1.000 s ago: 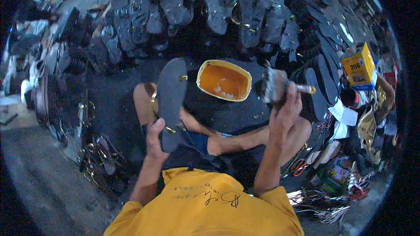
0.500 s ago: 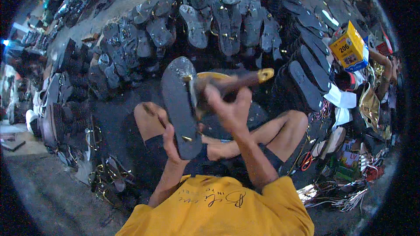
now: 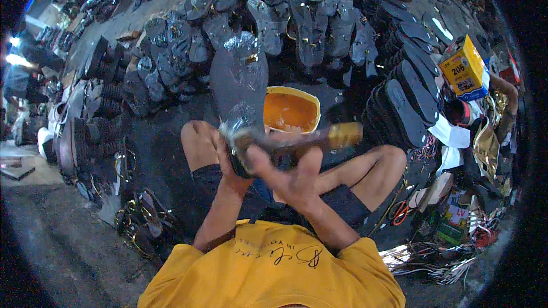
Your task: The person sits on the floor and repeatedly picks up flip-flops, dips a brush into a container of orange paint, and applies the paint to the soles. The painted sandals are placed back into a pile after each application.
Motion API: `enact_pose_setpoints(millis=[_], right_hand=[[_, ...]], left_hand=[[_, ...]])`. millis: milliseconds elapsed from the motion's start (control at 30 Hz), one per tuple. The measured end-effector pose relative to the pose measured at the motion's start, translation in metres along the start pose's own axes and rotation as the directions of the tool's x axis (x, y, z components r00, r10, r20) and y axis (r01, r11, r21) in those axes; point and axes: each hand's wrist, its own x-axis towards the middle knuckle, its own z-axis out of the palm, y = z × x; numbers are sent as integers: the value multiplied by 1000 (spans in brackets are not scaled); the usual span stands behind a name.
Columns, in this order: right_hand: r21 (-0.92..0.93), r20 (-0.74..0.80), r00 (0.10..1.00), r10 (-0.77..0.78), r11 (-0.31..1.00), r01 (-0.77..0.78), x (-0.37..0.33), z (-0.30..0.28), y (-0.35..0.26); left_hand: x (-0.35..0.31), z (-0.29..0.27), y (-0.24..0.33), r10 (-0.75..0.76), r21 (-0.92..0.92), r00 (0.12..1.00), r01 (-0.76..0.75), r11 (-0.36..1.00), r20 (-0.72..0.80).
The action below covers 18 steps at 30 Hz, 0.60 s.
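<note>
1. Over my lap, the dark sandal sole [image 3: 240,82] looks shiny and wet on its flat face, long and narrow, toe end pointing away from me.
2. My left hand [image 3: 231,157] is gripping its near end from underneath.
3. My right hand [image 3: 291,179] is wrapped round a brush [image 3: 308,138] with a yellowish handle, laid across that same end.
4. Yellow glue tub [image 3: 291,109] sits just beyond, between my knees.
</note>
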Motion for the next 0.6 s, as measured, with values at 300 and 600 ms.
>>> enact_pose_setpoints(millis=[300,600], right_hand=[[-7,-55,997,-51,999,51,28,-11,-1],[27,-254,949,185,982,-184,61,-33,29]], left_hand=[[-1,22,-2,-101,36,995,101,994,21],[6,70,-1,173,210,982,-185,960,75]])
